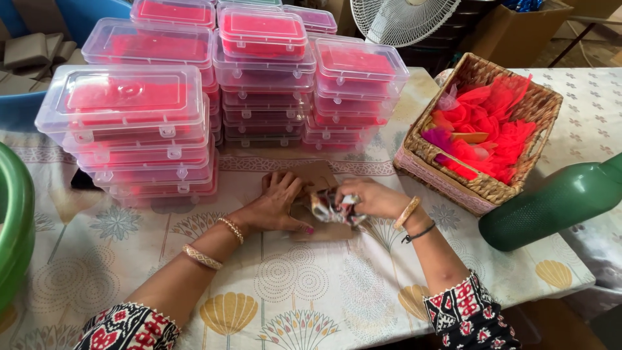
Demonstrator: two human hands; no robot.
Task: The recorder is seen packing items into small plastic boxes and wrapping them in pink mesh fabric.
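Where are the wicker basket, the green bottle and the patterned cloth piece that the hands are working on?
wicker basket (538, 107): head view, on its woven right rim.
green bottle (551, 207): head view, on the middle of its textured body.
patterned cloth piece (327, 207): head view, on the bunched fabric between the two hands.

Hemmed in behind and to the right, open in front

Stacked clear boxes (214, 97) wall off the desk (311, 291) just behind the hands; the wicker basket (479, 139) and green bottle (554, 204) block the right, a green tub (13, 227) the left edge. The near cloth lies bare.
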